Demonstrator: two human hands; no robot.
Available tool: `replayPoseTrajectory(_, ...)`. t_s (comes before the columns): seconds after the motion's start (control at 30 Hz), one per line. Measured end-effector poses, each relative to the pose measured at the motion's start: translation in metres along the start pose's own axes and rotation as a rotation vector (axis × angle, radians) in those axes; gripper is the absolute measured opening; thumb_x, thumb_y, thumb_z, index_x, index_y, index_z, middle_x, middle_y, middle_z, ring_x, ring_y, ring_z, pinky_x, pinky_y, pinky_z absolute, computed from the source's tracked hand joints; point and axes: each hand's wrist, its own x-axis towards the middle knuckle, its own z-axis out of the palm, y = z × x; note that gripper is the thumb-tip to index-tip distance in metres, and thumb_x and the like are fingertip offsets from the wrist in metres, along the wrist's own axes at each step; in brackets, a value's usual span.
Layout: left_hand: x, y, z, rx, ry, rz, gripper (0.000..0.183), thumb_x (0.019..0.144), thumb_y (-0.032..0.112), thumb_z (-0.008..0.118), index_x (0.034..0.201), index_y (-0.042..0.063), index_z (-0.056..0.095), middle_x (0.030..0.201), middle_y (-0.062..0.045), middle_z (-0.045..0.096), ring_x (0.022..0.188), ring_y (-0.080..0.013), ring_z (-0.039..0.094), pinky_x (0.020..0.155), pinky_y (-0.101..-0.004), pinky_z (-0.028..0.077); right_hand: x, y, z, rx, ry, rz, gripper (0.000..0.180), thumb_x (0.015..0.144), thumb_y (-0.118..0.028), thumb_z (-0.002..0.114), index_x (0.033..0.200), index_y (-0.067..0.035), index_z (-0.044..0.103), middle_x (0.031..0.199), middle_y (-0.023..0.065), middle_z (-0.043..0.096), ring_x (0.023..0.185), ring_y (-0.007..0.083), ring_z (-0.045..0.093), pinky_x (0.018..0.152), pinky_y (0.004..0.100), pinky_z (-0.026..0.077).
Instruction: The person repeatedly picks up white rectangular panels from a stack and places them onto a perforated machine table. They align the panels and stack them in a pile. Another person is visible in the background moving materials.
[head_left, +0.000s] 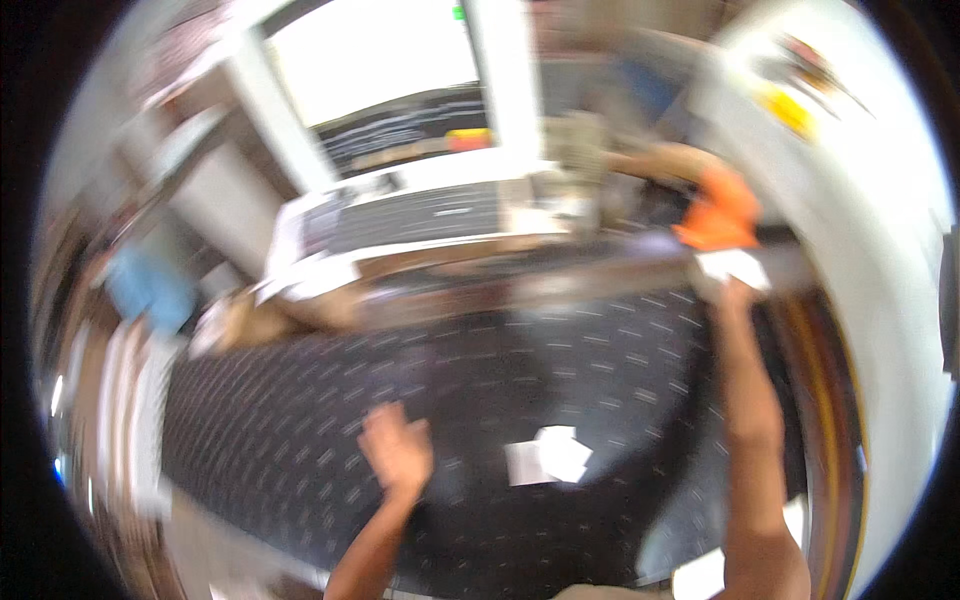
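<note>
My left hand (396, 448) is over the left part of a dark surface patterned with short pale dashes (480, 382). Its thumb stands apart from the fingers and nothing shows in it. To its right lie several overlapping white pieces (559, 456), probably paper. My right arm stretches far forward along the right side. At its end my right hand (735, 291) has its fingers on a white piece of paper (731, 267); blur hides the exact grip. Just beyond that paper is a bright orange object (721, 208), too smeared to identify.
A white-framed window (510, 82) rises at the back. Before it sits a white-edged unit with a grey panel (420, 214). Crumpled brown and white material (300, 304) lies at the back left. Light blue material (150, 289) hangs at left. A pale wall (885, 247) bounds the right.
</note>
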Motion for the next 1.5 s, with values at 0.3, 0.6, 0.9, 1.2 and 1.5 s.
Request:
replayPoseTrajectory(0.3,-0.039,-0.035,0.042,0.018,-0.111,-0.084,0.079,0.113,0.052,0.054,0.170,0.000,0.036,0.176,-0.022,0.036,0.167,-0.0374,0.026,0.135,-0.0611,0.021,0.001,0.038,-0.032,0.282,-0.214,0.542,0.058,0.108,-0.043,0.062,0.152,-0.005,0.062,0.154,0.0186,0.061,0.140,0.0348,0.058,0.124,0.0505,0.042)
replayPoseTrajectory(0.6,0.005,0.002,0.006,-0.029,0.130,0.019,0.067,0.100,0.044,0.077,0.148,0.002,0.059,0.154,-0.020,0.059,0.148,-0.0388,0.051,0.122,-0.0585,0.040,0.076,0.046,-0.069,0.753,-0.423,0.561,0.070,0.114,-0.038,0.053,0.148,0.023,0.050,0.148,0.0300,0.060,0.136,0.0435,0.060,0.123,0.0513,0.046)
replayPoseTrajectory(0.9,-0.020,-0.033,0.039,0.138,-0.117,-0.139,0.076,0.116,0.050,0.051,0.173,0.002,0.033,0.180,-0.018,0.035,0.168,-0.0354,0.027,0.137,-0.0566,0.019,-0.064,0.007,0.001,0.105,-0.072,0.492,0.118,0.103,-0.056,0.068,0.179,-0.011,-0.010,0.187,0.0179,0.002,0.171,0.0322,0.012,0.137,0.0542,0.013)
replayPoseTrajectory(1.2,-0.022,-0.024,0.041,0.031,-0.176,-0.108,0.076,0.116,0.050,0.049,0.173,0.003,0.032,0.181,-0.018,0.032,0.169,-0.0334,0.024,0.138,-0.0552,0.015,-0.078,-0.038,-0.058,0.091,-0.135,0.379,0.122,0.106,-0.057,0.062,0.173,0.002,-0.021,0.186,0.0171,-0.019,0.173,0.0253,-0.009,0.138,0.0402,0.001)
replayPoseTrajectory(1.5,-0.018,-0.028,0.043,0.093,-0.105,-0.101,0.077,0.114,0.050,0.053,0.172,0.003,0.035,0.178,-0.018,0.037,0.167,-0.0357,0.028,0.136,-0.0559,0.020,-0.081,-0.026,-0.021,0.109,-0.149,0.433,0.120,0.107,-0.056,0.063,0.174,-0.001,-0.020,0.187,0.0141,-0.015,0.173,0.0261,0.000,0.138,0.0470,0.007)
